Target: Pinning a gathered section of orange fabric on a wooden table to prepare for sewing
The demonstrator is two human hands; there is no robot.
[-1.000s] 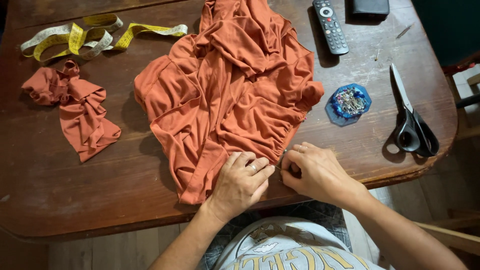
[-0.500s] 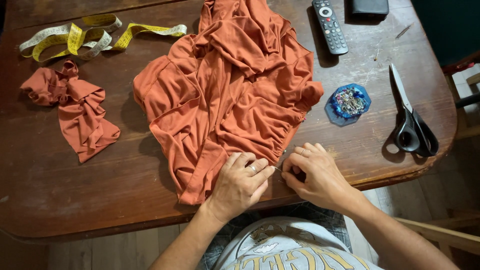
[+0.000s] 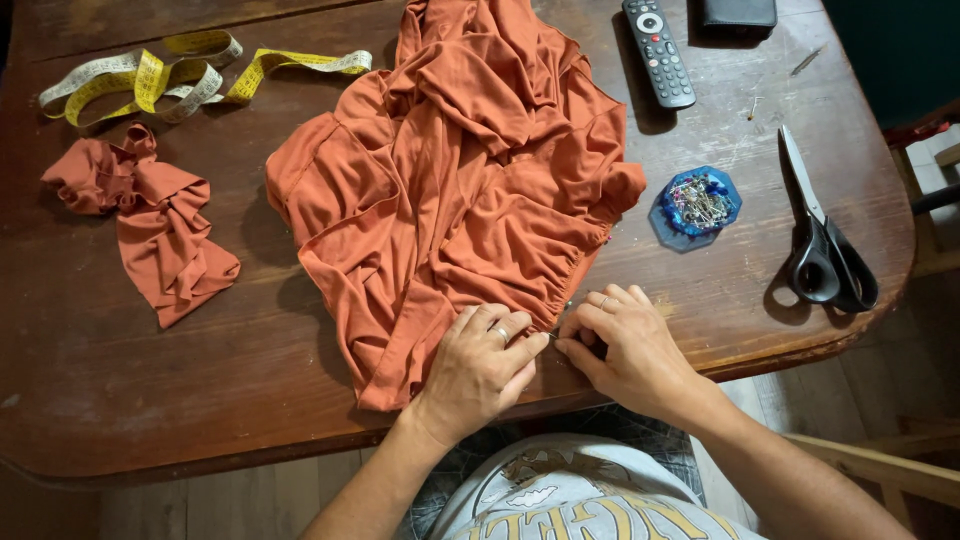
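Observation:
A crumpled rust-orange garment (image 3: pixel 460 190) lies across the middle of a dark wooden table (image 3: pixel 120 400). My left hand (image 3: pixel 480 370) rests flat on the garment's gathered near hem, fingers curled, a ring on one finger. My right hand (image 3: pixel 625 350) sits just right of it at the table's front edge, its fingertips pinching the hem where it meets my left fingertips. A thin pin seems to sit between the fingertips, too small to be sure.
A smaller orange fabric piece (image 3: pixel 150 225) lies at the left, a yellow tape measure (image 3: pixel 180 80) behind it. A blue dish of pins (image 3: pixel 697 205), black-handled scissors (image 3: pixel 820 240), a remote control (image 3: pixel 658 50) and a black case (image 3: pixel 738 12) lie on the right.
Both hands stay at the near hem; the right hand's fingers have shifted slightly toward the left hand. The garment has barely moved.

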